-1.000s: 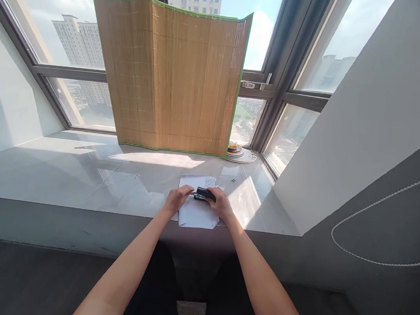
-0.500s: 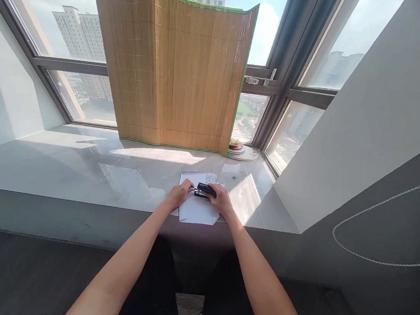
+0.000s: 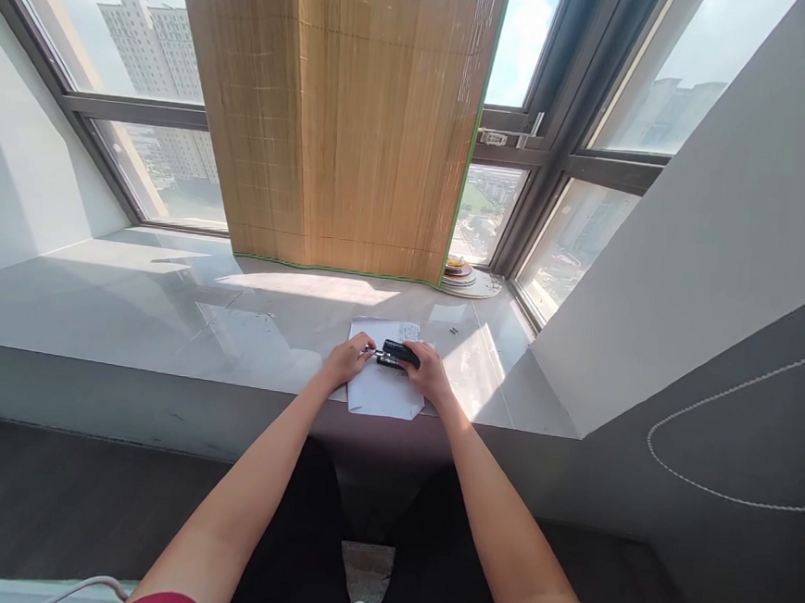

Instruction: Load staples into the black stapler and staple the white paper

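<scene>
Sunlit and glossy, the pale table (image 3: 165, 311) runs below a wide window, where a bamboo mat (image 3: 347, 121) stands propped against the glass and a small stack of plates (image 3: 470, 281) sits at its right foot. Near the front edge of the table lies a white sheet of paper (image 3: 385, 393), one corner slightly over the edge. Both forearms reach straight forward from the bottom of the view and converge over this sheet. The right hand (image 3: 430, 375) is curled, palm down, around the rear of a black stapler (image 3: 396, 352) that sits on the upper part of the paper, its fingers wrapped closed over the body. The left hand (image 3: 346, 360) rests with its heel at the paper's left edge, fingers bent and pinched at the stapler's metal front end. A few tiny dark bits (image 3: 453, 330) lie on the table just right of the paper.
</scene>
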A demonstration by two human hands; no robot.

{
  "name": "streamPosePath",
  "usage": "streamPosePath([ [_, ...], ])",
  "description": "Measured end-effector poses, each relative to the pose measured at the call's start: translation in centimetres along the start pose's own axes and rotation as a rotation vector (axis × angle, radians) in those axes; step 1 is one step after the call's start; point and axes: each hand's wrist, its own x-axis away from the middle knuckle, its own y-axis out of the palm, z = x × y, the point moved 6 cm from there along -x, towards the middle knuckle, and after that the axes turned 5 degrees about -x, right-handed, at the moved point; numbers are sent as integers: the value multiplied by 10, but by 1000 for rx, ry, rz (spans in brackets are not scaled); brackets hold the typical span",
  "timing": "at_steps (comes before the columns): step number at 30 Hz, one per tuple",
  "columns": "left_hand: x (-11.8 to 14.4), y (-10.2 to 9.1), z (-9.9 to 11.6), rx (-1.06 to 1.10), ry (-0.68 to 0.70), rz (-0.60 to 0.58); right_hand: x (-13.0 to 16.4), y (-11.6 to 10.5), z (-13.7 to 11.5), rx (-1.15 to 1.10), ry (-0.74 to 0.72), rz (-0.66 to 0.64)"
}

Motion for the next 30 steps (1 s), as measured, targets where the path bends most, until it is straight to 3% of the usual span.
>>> streamPosePath([
  [30,-3,0,-9,91,-24,47,-1,-12,9,-71,131,99],
])
